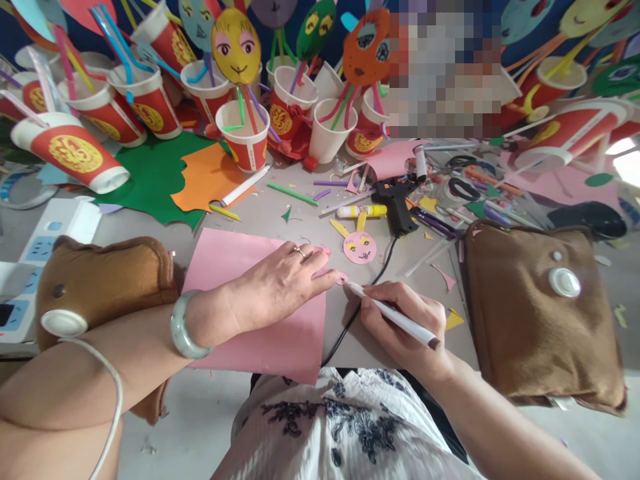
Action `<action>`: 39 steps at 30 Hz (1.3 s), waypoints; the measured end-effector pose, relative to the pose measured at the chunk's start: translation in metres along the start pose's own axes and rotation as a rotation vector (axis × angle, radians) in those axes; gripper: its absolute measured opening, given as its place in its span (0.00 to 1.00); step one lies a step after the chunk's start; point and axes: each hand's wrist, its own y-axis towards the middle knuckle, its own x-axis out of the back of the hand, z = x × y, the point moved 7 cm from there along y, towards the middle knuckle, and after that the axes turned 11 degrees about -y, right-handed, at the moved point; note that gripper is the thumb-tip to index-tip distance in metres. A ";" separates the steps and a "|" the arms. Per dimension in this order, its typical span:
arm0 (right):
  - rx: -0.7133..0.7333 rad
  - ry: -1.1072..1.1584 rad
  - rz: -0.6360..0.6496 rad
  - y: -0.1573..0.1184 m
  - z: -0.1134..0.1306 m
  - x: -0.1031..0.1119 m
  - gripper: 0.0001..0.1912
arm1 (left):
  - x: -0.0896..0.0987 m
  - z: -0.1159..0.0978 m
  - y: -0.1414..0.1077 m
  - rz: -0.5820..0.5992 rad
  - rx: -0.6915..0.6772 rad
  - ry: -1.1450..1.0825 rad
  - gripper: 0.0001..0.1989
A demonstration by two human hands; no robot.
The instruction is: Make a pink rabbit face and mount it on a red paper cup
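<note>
I see the left hand (280, 287) resting over a rectangular pink paper sheet (285, 337), one digit apart from the rest, its tip at a small pink paper scrap (342, 277) just past the sheet's right edge. Next comes a round pink paper face with yellow ears (360, 247), then the right hand (423, 313), fingers clamped on a slim white marker (395, 314) whose tip is at the scrap.
</note>
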 end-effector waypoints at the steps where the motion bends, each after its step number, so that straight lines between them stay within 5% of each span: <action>1: -0.001 -0.005 0.004 0.000 0.000 0.000 0.04 | 0.000 0.000 0.000 0.000 0.001 -0.003 0.19; 39: -0.018 0.002 -0.019 -0.001 -0.002 0.000 0.06 | 0.001 -0.001 0.000 -0.003 -0.006 0.019 0.18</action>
